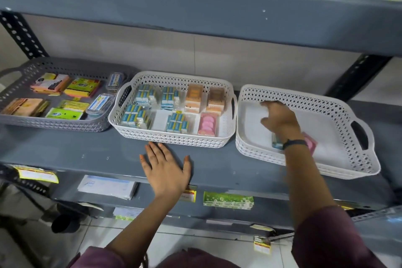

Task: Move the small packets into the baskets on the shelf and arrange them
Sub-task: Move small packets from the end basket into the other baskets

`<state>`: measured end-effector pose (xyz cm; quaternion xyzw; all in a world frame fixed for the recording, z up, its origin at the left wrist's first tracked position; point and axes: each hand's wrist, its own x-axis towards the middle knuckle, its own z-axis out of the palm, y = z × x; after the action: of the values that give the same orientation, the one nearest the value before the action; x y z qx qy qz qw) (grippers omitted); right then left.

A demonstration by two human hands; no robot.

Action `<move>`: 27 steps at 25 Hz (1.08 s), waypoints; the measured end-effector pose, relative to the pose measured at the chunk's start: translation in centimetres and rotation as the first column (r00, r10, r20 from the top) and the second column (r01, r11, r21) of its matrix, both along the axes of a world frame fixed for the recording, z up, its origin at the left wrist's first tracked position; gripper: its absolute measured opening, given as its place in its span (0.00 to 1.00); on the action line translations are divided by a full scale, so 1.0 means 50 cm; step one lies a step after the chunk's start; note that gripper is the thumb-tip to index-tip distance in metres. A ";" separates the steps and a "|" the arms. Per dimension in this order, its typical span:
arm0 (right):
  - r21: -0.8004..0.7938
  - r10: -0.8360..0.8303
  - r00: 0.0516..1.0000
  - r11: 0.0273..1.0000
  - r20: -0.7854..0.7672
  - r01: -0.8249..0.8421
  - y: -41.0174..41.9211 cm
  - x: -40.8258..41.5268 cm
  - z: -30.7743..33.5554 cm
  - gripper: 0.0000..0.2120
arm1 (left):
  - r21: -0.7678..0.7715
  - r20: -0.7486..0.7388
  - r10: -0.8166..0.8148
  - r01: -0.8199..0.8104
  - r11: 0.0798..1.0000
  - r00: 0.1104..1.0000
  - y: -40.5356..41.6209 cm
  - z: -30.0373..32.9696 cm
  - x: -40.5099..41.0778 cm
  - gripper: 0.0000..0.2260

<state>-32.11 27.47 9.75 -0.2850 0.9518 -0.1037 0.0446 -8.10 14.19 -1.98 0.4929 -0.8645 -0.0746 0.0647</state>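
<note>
Three baskets stand on the grey shelf (87, 152). The middle white basket (174, 138) holds several blue packets (177, 123), two orange packets (194, 98) and a pink packet (207, 125). The right white basket (326, 102) holds a pink packet (312, 143) and a blue one (276, 142), both partly hidden by my wrist. My right hand (279, 117) hovers inside the right basket, fingers apart, holding nothing. My left hand (166, 168) lies flat and open on the shelf just in front of the middle basket.
A grey basket (21, 91) at the left holds sticky notes and other stationery. An upper shelf board (195, 17) hangs close overhead. Labels (228, 200) and envelopes (106, 187) sit along the shelf's front edge and below. Black slotted uprights (21, 35) flank the shelf.
</note>
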 end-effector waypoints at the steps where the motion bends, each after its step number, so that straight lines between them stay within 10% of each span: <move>1: 0.158 -0.029 0.997 0.987 0.071 0.018 0.028 -0.017 -0.009 0.31 | 0.002 -0.002 -0.001 0.001 1.000 1.000 -0.001 0.000 0.001 0.43; 6: 0.446 -0.054 0.963 0.892 0.266 -0.073 0.085 -0.063 -0.054 0.41 | 0.008 0.007 -0.005 0.005 1.000 1.000 0.000 0.004 0.004 0.43; 14: 0.164 0.063 0.989 0.983 0.133 -0.085 0.075 -0.037 -0.047 0.33 | 0.020 0.005 -0.004 0.004 1.000 1.000 0.001 0.007 0.006 0.41; 20: -0.146 0.255 0.934 0.944 -0.252 -0.297 -0.072 0.057 0.065 0.37 | 0.019 -0.006 -0.007 0.008 1.000 1.000 0.001 0.006 0.006 0.39; 27: 0.104 0.536 0.839 0.833 0.091 -0.543 -0.315 0.194 0.011 0.28 | 0.025 -0.030 0.006 -0.005 1.000 1.000 0.002 0.011 0.004 0.39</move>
<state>-22.39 11.72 10.27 -0.5352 0.8357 -0.0350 0.1176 -7.90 14.28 -1.45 0.4948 -0.8611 -0.0924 0.0716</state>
